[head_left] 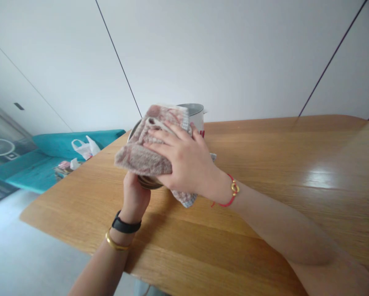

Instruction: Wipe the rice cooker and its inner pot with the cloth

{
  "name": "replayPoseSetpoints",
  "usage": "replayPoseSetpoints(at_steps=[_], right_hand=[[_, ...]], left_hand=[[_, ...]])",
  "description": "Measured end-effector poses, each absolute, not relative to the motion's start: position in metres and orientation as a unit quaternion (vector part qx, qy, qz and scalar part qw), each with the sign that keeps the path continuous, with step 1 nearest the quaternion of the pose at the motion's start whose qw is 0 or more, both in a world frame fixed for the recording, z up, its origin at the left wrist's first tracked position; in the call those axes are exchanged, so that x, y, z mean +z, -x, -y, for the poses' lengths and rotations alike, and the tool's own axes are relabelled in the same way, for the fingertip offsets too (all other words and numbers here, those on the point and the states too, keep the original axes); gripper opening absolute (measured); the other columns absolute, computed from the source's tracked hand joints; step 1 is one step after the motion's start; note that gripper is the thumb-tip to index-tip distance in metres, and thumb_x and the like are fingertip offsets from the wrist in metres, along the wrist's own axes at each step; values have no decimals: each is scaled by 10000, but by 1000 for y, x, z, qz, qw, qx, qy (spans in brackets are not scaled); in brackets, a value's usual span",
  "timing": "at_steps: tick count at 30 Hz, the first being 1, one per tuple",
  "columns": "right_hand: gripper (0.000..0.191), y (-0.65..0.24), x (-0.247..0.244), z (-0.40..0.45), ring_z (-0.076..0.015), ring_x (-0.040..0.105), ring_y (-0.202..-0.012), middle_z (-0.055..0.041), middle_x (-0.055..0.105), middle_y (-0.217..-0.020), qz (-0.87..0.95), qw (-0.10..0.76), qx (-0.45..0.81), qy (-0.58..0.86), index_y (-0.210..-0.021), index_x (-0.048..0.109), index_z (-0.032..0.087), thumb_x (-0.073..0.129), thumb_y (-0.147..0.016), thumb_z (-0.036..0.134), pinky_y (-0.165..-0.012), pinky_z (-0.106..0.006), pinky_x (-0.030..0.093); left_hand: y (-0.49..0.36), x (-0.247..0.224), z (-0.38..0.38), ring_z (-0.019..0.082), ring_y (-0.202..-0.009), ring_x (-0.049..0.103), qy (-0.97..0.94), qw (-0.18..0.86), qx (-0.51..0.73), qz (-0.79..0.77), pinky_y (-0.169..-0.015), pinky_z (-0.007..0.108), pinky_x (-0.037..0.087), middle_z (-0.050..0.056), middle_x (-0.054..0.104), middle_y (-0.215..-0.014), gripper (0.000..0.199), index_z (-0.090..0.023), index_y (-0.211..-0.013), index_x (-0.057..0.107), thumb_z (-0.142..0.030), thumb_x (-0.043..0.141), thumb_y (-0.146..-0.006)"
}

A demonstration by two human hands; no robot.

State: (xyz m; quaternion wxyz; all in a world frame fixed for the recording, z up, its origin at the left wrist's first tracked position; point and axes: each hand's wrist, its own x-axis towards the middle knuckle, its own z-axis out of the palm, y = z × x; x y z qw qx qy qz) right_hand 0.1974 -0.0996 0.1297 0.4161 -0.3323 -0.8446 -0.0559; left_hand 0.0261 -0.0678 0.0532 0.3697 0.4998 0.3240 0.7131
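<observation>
A pink and beige patterned cloth (144, 158) covers most of a round metal item (150, 182), whose rim shows at the left and below. My right hand (184, 154) presses on the cloth with its fingers spread. Beneath the cloth, my left hand (135, 197) supports the metal item from its near side; the fingers of that hand are hidden behind it. Just behind the cloth stands a white pot (198, 120) with a grey inside, partly covered from view.
The wooden table (264, 164) reaches up to a white panelled wall (218, 53). Beyond its left end, a teal sofa (39, 172) holds a white plastic bag (87, 149) and some small items.
</observation>
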Motion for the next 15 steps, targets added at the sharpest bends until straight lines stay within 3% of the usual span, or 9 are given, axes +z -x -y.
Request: replayPoseSetpoints(at_steps=[3, 8, 12, 15], right_hand=[[644, -220, 135, 72, -366, 270, -1532, -16, 424, -1609, 809, 458, -35, 366, -1533, 562, 284, 704, -909, 356, -1286, -624, 147], [563, -234, 128, 41, -327, 268, -1544, -36, 387, -1630, 771, 507, -12, 386, -1528, 548, 247, 631, -991, 392, -1300, -550, 202], [552, -227, 117, 29, -295, 315, -1526, -65, 477, -1564, 756, 536, 61, 369, -1507, 547, 250, 610, -1012, 486, -1289, -528, 233], [584, -220, 109, 21, -273, 446, -1442, -85, 573, -1456, 691, 592, 174, 377, -1463, 565, 230, 568, -1011, 601, -1225, -444, 368]], left_hand=[[-27, 55, 69, 300, -1385, 582, -420, 477, 708, -307, -1173, 448, 476, 94, 739, -1309, 517, -230, -1261, 725, -628, 613, -950], [-15, 53, 62, 336, -1401, 567, -388, 517, 705, -292, -1181, 524, 465, 108, 735, -1324, 547, -225, -1261, 729, -657, 597, -952], [-4, 50, 56, 366, -1406, 557, -376, 543, 690, -295, -1189, 565, 446, 124, 729, -1333, 556, -214, -1257, 730, -654, 619, -935], [-2, 51, 58, 368, -1431, 530, -392, 525, 698, -290, -1196, 574, 435, 120, 727, -1338, 577, -230, -1278, 721, -674, 619, -924]])
